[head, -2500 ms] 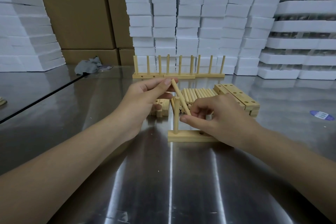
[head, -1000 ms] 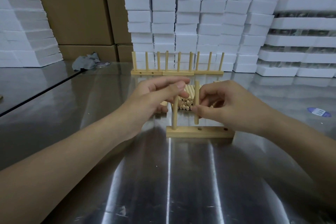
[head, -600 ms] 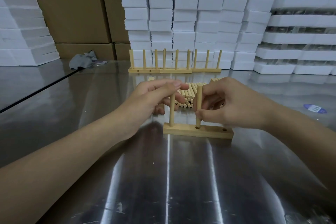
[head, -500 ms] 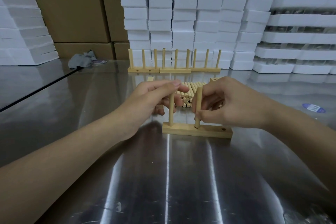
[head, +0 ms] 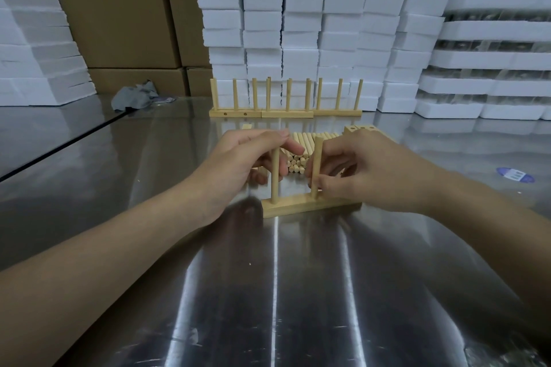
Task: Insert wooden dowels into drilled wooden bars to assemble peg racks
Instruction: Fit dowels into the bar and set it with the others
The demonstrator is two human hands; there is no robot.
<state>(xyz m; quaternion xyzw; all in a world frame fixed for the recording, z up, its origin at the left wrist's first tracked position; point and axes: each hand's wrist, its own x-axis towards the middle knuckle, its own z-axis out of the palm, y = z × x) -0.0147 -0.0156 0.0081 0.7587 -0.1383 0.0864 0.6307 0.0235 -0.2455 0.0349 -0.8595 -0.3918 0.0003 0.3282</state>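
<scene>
The drilled wooden bar [head: 310,208] lies on the steel tabletop [head: 298,292], with two dowels upright in it. The left hand [head: 238,164] curls its fingers round the top of the left dowel [head: 275,179], and the right hand [head: 366,170] pinches the right dowel [head: 317,158] just above the bar. Behind lie loose dowels [head: 301,146] and finished peg racks [head: 286,112].

surface [head: 274,292]: shiny metal | bar [head: 298,208]: two dowels [head: 275,176] upright in it | dowel pile [head: 301,146]: just behind bar | racks [head: 286,112]: farther behind bar | cloth [head: 134,97]: far back-left of bar | sticker [head: 515,178]: right of bar
</scene>
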